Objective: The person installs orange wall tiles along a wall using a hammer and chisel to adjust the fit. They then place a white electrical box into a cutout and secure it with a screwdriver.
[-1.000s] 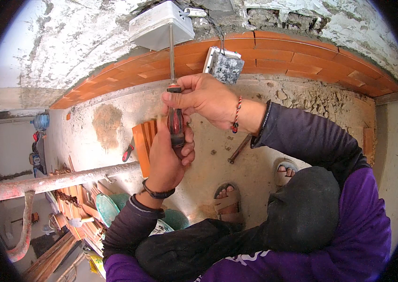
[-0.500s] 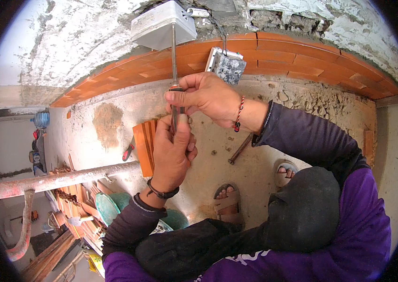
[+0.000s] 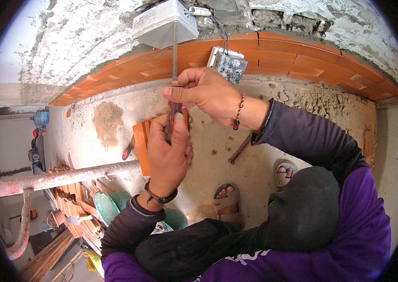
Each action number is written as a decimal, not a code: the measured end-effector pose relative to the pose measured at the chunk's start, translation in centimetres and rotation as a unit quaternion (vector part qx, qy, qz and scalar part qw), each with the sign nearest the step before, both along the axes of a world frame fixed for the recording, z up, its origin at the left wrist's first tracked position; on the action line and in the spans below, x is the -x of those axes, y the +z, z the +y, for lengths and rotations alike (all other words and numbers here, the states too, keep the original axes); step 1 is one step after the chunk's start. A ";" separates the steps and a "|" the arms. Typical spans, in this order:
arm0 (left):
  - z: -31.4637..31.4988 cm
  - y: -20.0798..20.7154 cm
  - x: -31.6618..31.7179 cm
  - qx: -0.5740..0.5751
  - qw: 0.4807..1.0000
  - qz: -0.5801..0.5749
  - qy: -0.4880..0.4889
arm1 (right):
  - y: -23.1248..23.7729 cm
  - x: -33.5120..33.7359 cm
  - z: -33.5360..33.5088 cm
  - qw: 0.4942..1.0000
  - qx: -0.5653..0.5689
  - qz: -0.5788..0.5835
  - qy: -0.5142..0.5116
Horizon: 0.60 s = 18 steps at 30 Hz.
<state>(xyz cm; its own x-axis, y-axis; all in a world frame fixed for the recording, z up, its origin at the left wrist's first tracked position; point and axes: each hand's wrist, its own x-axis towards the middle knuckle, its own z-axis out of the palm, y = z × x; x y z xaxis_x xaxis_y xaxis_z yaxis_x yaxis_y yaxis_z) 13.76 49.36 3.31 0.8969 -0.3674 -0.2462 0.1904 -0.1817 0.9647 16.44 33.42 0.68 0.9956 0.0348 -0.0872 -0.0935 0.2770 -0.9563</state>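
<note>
Both my hands are closed on a long screwdriver with a red and black handle. Its steel shaft runs away from me, and the tip meets the face of a white electrical box on the wall. My right hand pinches the front end of the handle. Lower down, my left hand wraps the handle's rear part, thumb along it. To the right of the box, a second electrical box, spattered grey, hangs from a cable before the tiles.
Orange bricks line the wall's foot. A loose brick and a red-handled tool lie on the floor by my left hand. A metal bar lies right of it. A scaffold pipe crosses at left, near green buckets.
My right hand has moved slightly up and left along the screwdriver handle. My left hand has shifted a little to the left; the tip stays at the white box.
</note>
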 end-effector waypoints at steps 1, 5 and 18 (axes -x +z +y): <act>0.1 -0.1 0.1 -0.028 0.999 -0.035 0.007 | -0.1 -0.2 0.1 0.998 -0.050 -0.011 0.021; 0.8 0.3 -0.7 0.139 0.978 0.149 -0.033 | -0.1 0.0 -0.1 0.970 -0.219 -0.035 0.096; 1.0 1.0 -0.9 0.062 0.991 0.113 -0.039 | 0.4 -0.1 0.8 0.958 -0.272 -0.023 0.093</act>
<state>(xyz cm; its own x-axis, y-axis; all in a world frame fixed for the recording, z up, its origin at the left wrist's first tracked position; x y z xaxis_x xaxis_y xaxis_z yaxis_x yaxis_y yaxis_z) 14.67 50.39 4.36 0.7918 -0.4729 -0.3866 0.3946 -0.0871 0.9147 16.58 34.24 1.06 0.9699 0.2407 0.0383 -0.1512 0.7176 -0.6798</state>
